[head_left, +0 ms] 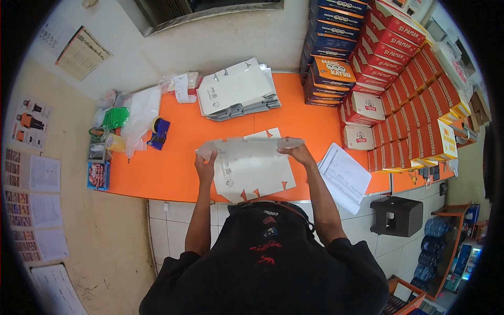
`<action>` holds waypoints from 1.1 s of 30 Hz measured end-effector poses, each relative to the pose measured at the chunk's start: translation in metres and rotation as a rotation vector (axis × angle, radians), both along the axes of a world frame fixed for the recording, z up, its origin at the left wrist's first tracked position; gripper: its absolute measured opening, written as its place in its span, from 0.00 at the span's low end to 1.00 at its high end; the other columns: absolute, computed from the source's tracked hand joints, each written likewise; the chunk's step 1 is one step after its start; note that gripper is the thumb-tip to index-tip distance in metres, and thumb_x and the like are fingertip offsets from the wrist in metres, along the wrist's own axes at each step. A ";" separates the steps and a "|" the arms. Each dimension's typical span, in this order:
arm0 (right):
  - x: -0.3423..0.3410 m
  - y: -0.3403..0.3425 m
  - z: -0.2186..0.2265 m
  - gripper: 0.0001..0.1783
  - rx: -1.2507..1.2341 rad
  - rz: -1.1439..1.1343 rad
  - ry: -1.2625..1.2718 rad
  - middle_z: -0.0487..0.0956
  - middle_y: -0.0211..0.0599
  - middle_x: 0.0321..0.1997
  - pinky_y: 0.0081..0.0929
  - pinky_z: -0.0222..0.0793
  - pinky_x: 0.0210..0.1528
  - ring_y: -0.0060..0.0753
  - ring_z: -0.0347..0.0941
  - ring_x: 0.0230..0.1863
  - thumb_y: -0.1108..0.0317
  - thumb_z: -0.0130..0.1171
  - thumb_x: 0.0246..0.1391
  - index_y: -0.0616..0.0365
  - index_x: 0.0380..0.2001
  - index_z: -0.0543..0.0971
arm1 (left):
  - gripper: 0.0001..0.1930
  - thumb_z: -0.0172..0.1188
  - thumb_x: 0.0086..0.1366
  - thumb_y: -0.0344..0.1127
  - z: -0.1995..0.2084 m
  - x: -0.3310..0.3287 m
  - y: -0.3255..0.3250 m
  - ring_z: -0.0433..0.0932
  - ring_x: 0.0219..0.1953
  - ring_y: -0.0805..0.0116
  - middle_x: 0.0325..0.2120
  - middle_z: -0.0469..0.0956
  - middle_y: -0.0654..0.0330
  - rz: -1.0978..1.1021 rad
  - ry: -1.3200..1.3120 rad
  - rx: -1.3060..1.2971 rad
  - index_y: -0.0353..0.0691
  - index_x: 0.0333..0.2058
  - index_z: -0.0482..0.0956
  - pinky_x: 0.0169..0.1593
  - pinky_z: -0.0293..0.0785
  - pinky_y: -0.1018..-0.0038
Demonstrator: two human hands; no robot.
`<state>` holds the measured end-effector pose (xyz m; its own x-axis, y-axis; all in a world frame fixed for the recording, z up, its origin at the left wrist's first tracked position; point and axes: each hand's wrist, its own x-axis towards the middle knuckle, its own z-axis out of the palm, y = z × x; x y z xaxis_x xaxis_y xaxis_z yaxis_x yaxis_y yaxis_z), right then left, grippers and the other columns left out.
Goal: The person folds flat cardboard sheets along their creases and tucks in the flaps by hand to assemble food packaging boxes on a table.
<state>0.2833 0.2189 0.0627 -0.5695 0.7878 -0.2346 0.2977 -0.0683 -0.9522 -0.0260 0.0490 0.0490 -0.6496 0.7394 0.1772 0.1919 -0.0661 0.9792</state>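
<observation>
A thin translucent sheet (pixel 249 147) is stretched between my two hands, above the orange table's front part. My left hand (pixel 206 161) pinches its left end, and my right hand (pixel 297 151) grips the right end. Under the sheet lies a flat, unfolded white cardboard box blank (pixel 254 181) with cut notches and small dark print. The sheet blurs part of the blank beneath it. Behind it rests a pile of similar flat box blanks (pixel 236 89). A white paper stack (pixel 344 176) with printed lines sits right of my right hand, overhanging the table edge.
Dark blue boxes (pixel 333 31), red boxes (pixel 391 39) and rows of orange-brown boxes (pixel 415 110) rise at the right. A blue tape dispenser (pixel 158 134), clear plastic bags (pixel 143 113) and a blue basket (pixel 98 176) stand left. A dark stool (pixel 397 215) is on the floor.
</observation>
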 end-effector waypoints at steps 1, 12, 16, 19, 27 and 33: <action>-0.003 -0.001 0.008 0.26 -0.001 0.009 -0.002 0.79 0.39 0.41 0.30 0.71 0.48 0.31 0.76 0.43 0.63 0.71 0.42 0.64 0.43 0.76 | 0.19 0.64 0.58 0.32 0.009 -0.002 0.000 0.75 0.43 0.68 0.39 0.76 0.56 -0.016 -0.054 -0.058 0.32 0.45 0.70 0.48 0.70 0.71; -0.033 -0.023 -0.019 0.28 -0.566 -0.200 0.134 0.76 0.49 0.47 0.38 0.75 0.44 0.42 0.76 0.45 0.66 0.62 0.51 0.68 0.53 0.67 | 0.27 0.65 0.57 0.39 0.007 -0.006 0.000 0.80 0.37 0.65 0.39 0.78 0.54 -0.270 -0.688 -0.497 0.29 0.49 0.69 0.40 0.77 0.70; -0.043 -0.034 -0.081 0.27 -0.600 -0.233 0.078 0.76 0.49 0.47 0.38 0.75 0.44 0.42 0.76 0.43 0.66 0.61 0.52 0.68 0.52 0.68 | 0.44 0.63 0.54 0.54 0.000 0.062 0.039 0.65 0.55 0.49 0.52 0.65 0.39 -0.275 0.030 -0.695 0.27 0.58 0.55 0.55 0.62 0.54; -0.034 -0.042 -0.103 0.27 -0.658 -0.294 0.002 0.76 0.48 0.48 0.37 0.75 0.43 0.41 0.76 0.43 0.67 0.62 0.51 0.68 0.52 0.68 | 0.62 0.54 0.48 0.73 -0.026 0.139 0.059 0.31 0.65 0.28 0.62 0.35 0.27 -0.245 0.424 -1.132 0.24 0.63 0.38 0.61 0.34 0.36; -0.031 -0.048 -0.088 0.26 -0.549 -0.335 0.076 0.78 0.45 0.46 0.31 0.71 0.44 0.37 0.76 0.42 0.64 0.65 0.48 0.64 0.50 0.72 | 0.69 0.53 0.41 0.79 -0.046 0.164 0.055 0.26 0.61 0.18 0.61 0.30 0.23 -0.370 0.717 -1.169 0.20 0.62 0.38 0.57 0.27 0.29; -0.028 -0.050 -0.083 0.27 -0.356 -0.375 0.037 0.77 0.46 0.48 0.36 0.72 0.46 0.39 0.74 0.48 0.64 0.64 0.49 0.64 0.51 0.70 | 0.65 0.64 0.39 0.70 -0.020 0.142 0.061 0.37 0.63 0.24 0.62 0.40 0.30 -0.430 0.704 -1.206 0.26 0.63 0.45 0.61 0.43 0.38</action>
<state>0.2550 0.1690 -0.0206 -0.2763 0.8146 -0.5100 0.1568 -0.4853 -0.8602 0.1159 0.1104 0.0286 -0.3877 0.7768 -0.4962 0.8222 0.5348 0.1949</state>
